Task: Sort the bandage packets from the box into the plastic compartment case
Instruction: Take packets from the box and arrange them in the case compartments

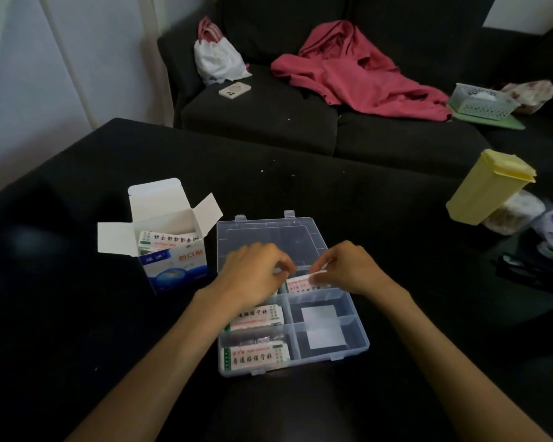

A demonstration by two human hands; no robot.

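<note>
Compartment case (358, 333) near the table's (77, 314) front edge, bandage box (173, 250) just left of it, packets (256, 357) in its left compartments, lidded container (489, 186) toward the right edge

Clear glossy plastic case (358, 338), matt cardboard box (173, 263), black cloth table cover (77, 314)

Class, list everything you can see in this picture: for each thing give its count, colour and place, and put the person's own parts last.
bandage box: one, white and blue, open, left of case
compartment case: one, clear, table centre
bandage packets: several, white, in case and box
yellow container: one, table right
sofa: one, dark, behind table
pink garment: one, on sofa
white bag: one, on sofa
phone: one, on sofa
basket: one, pale, sofa right
left hand: over case
right hand: grip on a packet
</note>
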